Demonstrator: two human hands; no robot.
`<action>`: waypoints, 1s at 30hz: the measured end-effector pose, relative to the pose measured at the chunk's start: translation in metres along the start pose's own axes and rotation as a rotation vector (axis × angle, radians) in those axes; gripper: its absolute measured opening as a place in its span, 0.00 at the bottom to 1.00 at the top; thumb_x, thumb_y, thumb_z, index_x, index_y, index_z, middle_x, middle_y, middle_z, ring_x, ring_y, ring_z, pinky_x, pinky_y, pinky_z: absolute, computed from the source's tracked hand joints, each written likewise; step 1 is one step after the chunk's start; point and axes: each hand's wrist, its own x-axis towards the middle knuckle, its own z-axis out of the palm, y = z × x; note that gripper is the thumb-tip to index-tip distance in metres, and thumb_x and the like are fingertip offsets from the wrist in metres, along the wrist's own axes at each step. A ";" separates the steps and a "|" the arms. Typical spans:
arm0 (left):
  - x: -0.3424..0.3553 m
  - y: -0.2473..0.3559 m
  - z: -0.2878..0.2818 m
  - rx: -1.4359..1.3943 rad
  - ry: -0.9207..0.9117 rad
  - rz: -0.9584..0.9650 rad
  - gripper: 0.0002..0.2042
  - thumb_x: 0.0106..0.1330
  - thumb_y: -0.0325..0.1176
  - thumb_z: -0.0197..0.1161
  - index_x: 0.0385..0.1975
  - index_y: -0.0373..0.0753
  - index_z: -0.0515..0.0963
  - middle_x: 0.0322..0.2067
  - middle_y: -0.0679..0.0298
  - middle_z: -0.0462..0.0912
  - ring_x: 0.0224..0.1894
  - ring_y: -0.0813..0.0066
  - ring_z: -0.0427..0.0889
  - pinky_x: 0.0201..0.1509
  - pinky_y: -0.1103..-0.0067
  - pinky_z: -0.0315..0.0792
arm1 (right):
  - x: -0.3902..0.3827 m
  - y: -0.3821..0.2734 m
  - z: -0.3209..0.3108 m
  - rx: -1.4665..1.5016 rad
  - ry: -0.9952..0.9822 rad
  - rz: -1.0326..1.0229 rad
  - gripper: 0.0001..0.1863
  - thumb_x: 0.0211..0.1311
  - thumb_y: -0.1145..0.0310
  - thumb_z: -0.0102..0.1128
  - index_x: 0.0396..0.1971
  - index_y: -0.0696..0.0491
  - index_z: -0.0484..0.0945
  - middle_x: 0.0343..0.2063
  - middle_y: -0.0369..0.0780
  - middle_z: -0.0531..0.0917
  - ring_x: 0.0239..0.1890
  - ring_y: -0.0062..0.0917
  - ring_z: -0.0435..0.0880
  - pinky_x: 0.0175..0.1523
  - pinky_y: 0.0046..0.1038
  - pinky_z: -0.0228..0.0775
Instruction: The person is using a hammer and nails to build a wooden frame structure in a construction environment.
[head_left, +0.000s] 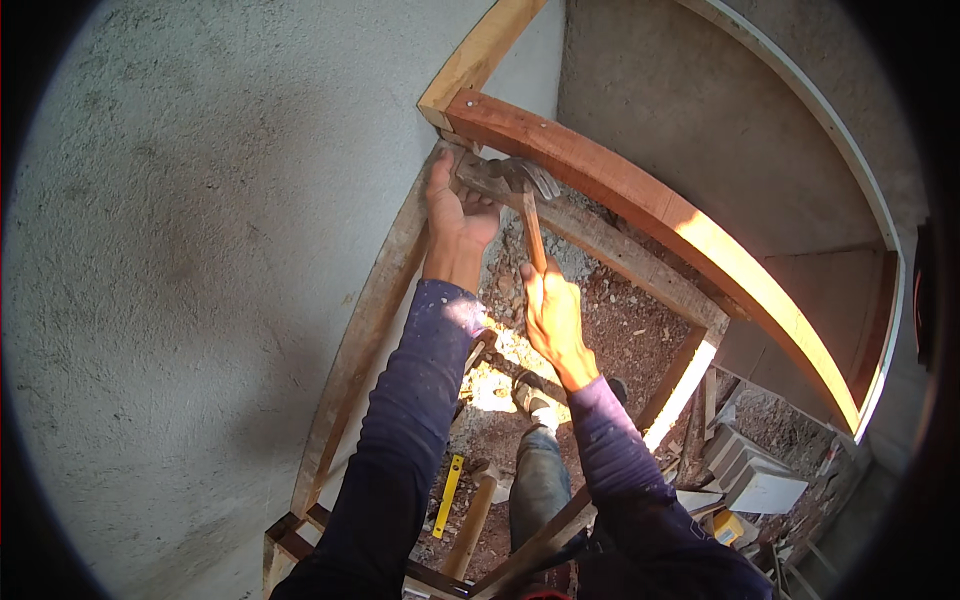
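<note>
My right hand (556, 325) is wrapped round the wooden handle of a claw hammer (534, 232). The hammer's metal head lies over a weathered wooden beam (610, 245), near the corner where it meets a long side beam (375, 300) along the wall. At that corner my left hand (462, 220) grips the wood, thumb up and fingers curled beneath; whether it also pinches something small is hidden. A reddish timber beam (620, 178) runs just beyond the hammer, joined at its left end to a paler timber (480, 55).
A rough plastered wall (180, 250) rises on the left. Down on the rubble-strewn floor are a yellow spirit level (448, 497), a thick wooden handle (470, 525) and my feet. Stacked white slabs (750, 470) lie at lower right. A pale-edged curved board (830, 120) bounds the right.
</note>
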 end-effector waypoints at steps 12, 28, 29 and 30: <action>0.005 0.004 -0.003 -0.025 -0.070 -0.013 0.27 0.61 0.45 0.64 0.57 0.37 0.68 0.56 0.57 0.69 0.59 0.63 0.69 0.66 0.60 0.63 | -0.016 -0.008 -0.007 0.164 0.112 -0.187 0.13 0.74 0.64 0.46 0.40 0.59 0.71 0.14 0.34 0.69 0.13 0.19 0.66 0.20 0.25 0.57; 0.000 -0.012 0.006 0.001 -0.031 -0.031 0.27 0.60 0.46 0.65 0.54 0.37 0.70 0.54 0.58 0.70 0.57 0.62 0.69 0.65 0.61 0.64 | 0.005 -0.002 -0.004 0.711 0.423 -0.578 0.14 0.73 0.59 0.49 0.35 0.55 0.65 0.16 0.34 0.67 0.13 0.17 0.63 0.18 0.21 0.56; 0.003 -0.014 0.007 -0.001 -0.035 -0.036 0.27 0.60 0.46 0.65 0.54 0.37 0.70 0.54 0.58 0.70 0.57 0.62 0.69 0.65 0.61 0.64 | 0.007 0.013 0.001 0.399 0.372 -0.484 0.13 0.73 0.60 0.49 0.35 0.55 0.67 0.15 0.36 0.68 0.13 0.19 0.65 0.19 0.24 0.58; 0.006 -0.007 0.006 0.004 -0.020 -0.027 0.27 0.60 0.45 0.65 0.55 0.37 0.70 0.54 0.58 0.70 0.58 0.62 0.69 0.65 0.60 0.64 | 0.008 0.010 0.005 0.102 0.309 -0.380 0.12 0.73 0.62 0.49 0.34 0.56 0.69 0.15 0.38 0.69 0.13 0.21 0.67 0.20 0.27 0.59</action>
